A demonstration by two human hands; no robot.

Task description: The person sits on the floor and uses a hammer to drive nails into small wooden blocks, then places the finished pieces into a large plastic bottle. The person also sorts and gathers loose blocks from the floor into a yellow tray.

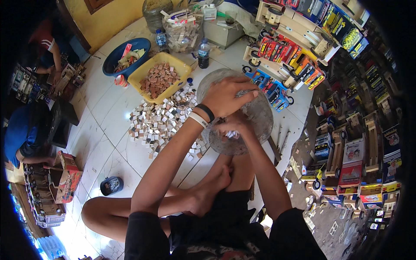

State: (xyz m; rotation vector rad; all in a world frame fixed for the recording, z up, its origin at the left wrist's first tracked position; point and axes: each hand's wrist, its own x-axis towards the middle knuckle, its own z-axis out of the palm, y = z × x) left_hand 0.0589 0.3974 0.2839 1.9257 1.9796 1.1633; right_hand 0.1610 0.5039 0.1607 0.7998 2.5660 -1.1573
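- A grey see-through tub is seen tilted in front of the seated person, just above the folded legs.
- The left hand is laid across the tub with its fingers reaching over the opening; whether the rim is gripped cannot be told.
- The right hand is held at the tub's opening, its fingers curled around some small white pieces.
- Many small square blocks, mostly pale-faced, are scattered over the white tiled floor to the left of the tub.
- A yellow basin is filled with brown pieces; a blue basin is set just beside it.
- A dark bottle is stood near the yellow basin.
- Colourful toy trucks are lined up on the right.
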